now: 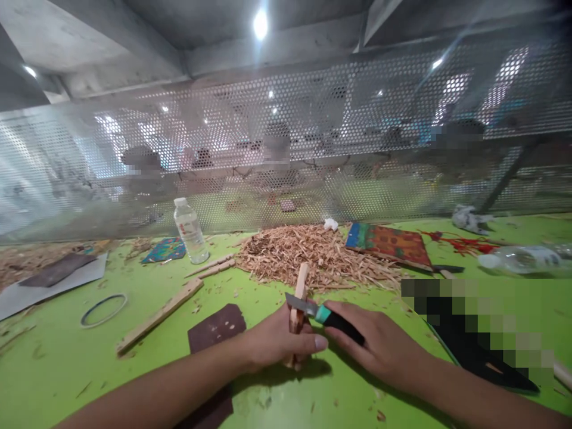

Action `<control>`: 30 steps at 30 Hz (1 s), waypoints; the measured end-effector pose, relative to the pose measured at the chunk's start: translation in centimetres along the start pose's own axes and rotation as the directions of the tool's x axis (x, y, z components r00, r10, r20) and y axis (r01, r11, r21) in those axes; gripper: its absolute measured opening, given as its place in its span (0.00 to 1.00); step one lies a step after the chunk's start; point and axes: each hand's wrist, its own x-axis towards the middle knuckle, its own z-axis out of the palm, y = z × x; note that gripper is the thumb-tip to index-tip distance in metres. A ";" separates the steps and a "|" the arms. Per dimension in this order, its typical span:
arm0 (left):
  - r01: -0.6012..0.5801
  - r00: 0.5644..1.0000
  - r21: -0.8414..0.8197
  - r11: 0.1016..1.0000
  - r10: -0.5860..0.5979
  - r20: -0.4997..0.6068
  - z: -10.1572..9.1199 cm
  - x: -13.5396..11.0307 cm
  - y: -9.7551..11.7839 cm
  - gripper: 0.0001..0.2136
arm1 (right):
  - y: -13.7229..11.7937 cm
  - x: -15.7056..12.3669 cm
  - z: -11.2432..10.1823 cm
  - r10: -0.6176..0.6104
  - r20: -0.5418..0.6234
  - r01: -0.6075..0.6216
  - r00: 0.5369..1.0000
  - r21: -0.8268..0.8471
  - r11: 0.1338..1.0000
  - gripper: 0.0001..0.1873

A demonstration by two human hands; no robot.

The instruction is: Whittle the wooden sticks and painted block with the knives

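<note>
My left hand [286, 344] is closed around a piece of wood [302, 280] that stands up out of the fist, its top pale and its lower part reddish brown. In my right hand [373, 333] is a carving knife [340, 323] with a black and teal handle. Its blade [301, 304] lies across the wood just above my left hand; whether it cuts in or only touches, I cannot tell. Behind both hands rises a heap of wood shavings [286, 253]. Brown sandpaper [217, 328] lies left of and partly under my left forearm.
A water bottle [192, 232] stands at back left, and another bottle [522, 260] lies at right. A wooden strip [161, 316], a ring [103, 311], a painted board [388, 243] and a partly blurred-out black object [482, 351] lie on the green table. A perforated screen [277, 161] closes the back.
</note>
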 end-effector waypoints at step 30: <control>0.037 0.999 0.135 0.990 -0.033 -0.031 1.6 -1.6 1.4 0.23 | 0.1 -1.4 -1.1 0.007 -0.066 -0.008 0.998 -0.010 1.000 0.22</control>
